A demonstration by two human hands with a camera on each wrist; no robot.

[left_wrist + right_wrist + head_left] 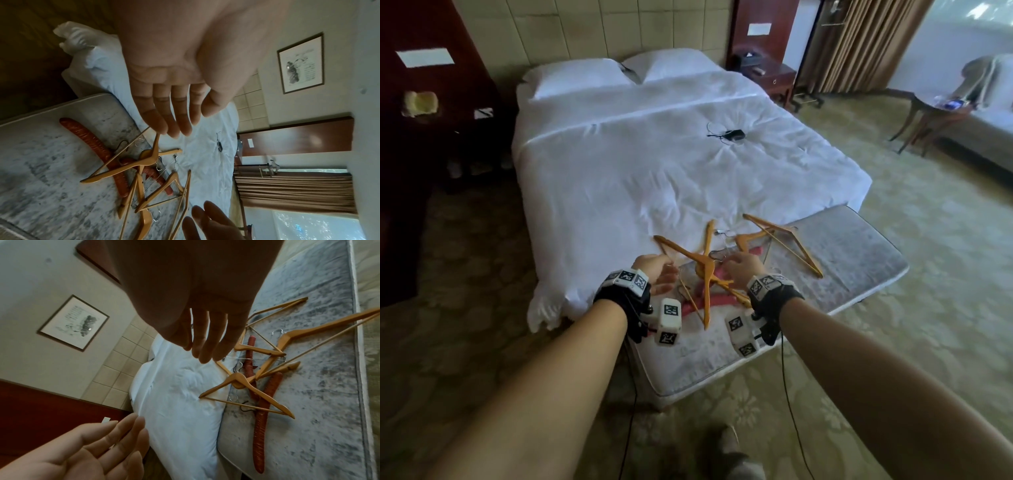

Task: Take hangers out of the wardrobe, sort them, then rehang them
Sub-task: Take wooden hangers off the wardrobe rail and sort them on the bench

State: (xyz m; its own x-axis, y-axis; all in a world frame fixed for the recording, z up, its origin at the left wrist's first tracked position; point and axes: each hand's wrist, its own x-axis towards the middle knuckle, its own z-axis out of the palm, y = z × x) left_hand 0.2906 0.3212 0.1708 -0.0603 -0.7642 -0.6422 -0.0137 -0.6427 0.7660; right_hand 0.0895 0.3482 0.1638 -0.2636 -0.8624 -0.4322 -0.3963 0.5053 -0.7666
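Several wooden hangers point(703, 265) point(144, 160) point(244, 382) lie crossed in a pile on a grey bench point(842, 260) at the foot of the bed. Red padded hangers point(698, 301) point(90, 138) point(261, 426) lie under them. My left hand point(661, 274) point(193, 120) hovers over the pile's left side, palm inward, fingers straight, holding nothing. My right hand point(739, 269) point(197, 347) hovers over the middle of the pile, also with straight fingers and nothing in it. Each wrist view shows the other hand's fingers point(205, 222) point(115, 443) spread.
The white bed point(654, 164) stretches beyond the bench, with a small black device and cable point(734, 134) on it. Dark wooden furniture point(421, 102) stands at left, a nightstand point(774, 77) and curtains point(859, 44) at back right. Patterned carpet point(893, 308) surrounds the bench.
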